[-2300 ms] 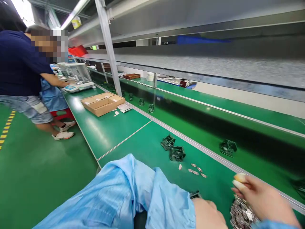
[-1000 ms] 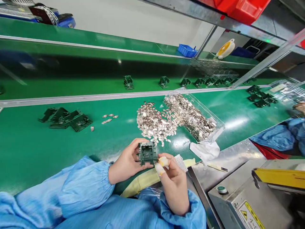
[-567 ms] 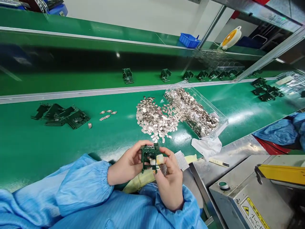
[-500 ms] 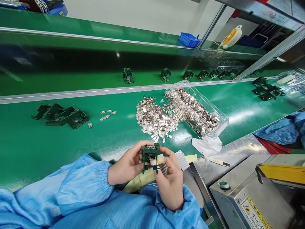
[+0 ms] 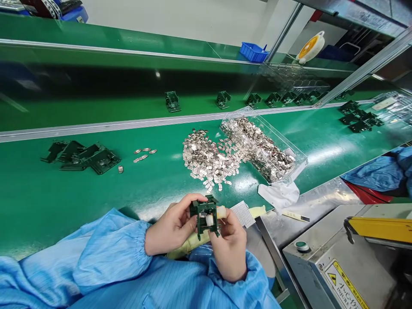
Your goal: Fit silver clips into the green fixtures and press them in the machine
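Close to my body I hold a dark green plastic frame [image 5: 207, 216] with an open middle, tilted between both hands. My left hand [image 5: 172, 225] is closed on its left side, thumb low and fingers over the top edge. My right hand [image 5: 229, 244] grips the right and lower side. Pale coverings, seemingly finger cots, show on its fingertips, one of them visible through the frame's opening. Whether a small piece is pinched inside the frame cannot be made out. Beyond my hands lies a heap of small silvery metal pieces [image 5: 210, 161] on the green bench.
A clear plastic box [image 5: 298, 165] of metal pieces lies behind the heap. More green frames [image 5: 103, 159] are piled left; others [image 5: 173, 101] line the back strip. A white cloth [image 5: 280, 195] and knife [image 5: 296, 216] lie right, near a metal machine [image 5: 337, 253].
The green frame has turned slightly in my hands, so its opening faces me more. My right fingers have shifted along its side. The view has moved a little.
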`<state>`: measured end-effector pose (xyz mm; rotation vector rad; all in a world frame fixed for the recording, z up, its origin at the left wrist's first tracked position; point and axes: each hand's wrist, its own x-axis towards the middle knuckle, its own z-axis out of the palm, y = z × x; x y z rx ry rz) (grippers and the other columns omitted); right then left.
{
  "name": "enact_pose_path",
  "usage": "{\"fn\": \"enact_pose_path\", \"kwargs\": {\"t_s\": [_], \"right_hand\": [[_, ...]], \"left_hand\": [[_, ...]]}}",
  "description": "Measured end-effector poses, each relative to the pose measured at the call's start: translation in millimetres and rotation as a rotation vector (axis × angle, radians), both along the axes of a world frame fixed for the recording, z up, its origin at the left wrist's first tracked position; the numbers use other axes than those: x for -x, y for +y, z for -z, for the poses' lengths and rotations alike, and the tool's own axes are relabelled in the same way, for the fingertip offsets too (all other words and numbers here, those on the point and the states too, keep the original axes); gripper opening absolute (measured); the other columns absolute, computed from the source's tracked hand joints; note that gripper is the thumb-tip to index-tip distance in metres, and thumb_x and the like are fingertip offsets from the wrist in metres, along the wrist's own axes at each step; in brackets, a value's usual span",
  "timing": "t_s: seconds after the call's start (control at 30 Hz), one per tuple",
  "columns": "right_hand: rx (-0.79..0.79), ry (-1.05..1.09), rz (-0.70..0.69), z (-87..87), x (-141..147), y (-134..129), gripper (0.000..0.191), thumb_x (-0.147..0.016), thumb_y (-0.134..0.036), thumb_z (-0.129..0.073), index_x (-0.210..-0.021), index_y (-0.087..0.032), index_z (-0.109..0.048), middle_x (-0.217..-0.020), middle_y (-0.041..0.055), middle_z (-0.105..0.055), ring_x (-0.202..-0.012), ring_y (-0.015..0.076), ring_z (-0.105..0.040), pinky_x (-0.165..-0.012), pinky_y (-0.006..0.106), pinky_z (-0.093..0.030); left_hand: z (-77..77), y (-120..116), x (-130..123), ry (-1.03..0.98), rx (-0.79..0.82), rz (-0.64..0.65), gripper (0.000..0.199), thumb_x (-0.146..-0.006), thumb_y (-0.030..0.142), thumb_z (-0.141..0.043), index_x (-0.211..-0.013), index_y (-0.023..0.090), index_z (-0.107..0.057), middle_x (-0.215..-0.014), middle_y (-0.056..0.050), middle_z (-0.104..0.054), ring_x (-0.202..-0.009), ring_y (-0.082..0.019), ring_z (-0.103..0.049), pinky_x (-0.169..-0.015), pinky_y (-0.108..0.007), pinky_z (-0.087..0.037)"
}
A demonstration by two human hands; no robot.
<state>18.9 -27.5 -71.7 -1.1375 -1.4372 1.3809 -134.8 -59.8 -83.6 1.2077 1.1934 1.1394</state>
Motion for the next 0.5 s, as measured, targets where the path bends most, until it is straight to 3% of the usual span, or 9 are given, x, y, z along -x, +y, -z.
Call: {"fn": "enact_pose_path", "kwargs": {"t_s": [0.23,0.5], "right_hand": [[0.153,0.201,0.056,-2.6,1.9,-3.2,0.014,-0.07,-0.016,-0.071,-0.079,-0.021,-0.062,-0.069,-0.002,-0.066,-0.055,0.0133,-0.059,-0.048,0.021,-0.049],[0.135,0.282,0.176,1.1,-5.4,-14.3,0.016,-0.069,-0.016,-0.075,-0.081,-0.019,-0.064,-0.075,0.0005,-0.07,-0.066,0.013,-0.064,-0.061,0.02,-0.053]], "left_hand": [[0.3,-6.1,-9.1,-0.049,0.039,-0.04,0.04,-0.091,0.044,-0.056,-0.124,0.021,-0.052,-0.087,-0.005,-0.064,-0.063,-0.015,-0.059,-0.057,-0.025,-0.05],[-6.2,-12.3,-24.3,-0.058,-0.015,-0.041,0.032,-0.094,0.04,-0.052,-0.119,0.02,-0.05,-0.078,-0.001,-0.058,-0.06,-0.011,-0.053,-0.053,-0.02,-0.045]]}}
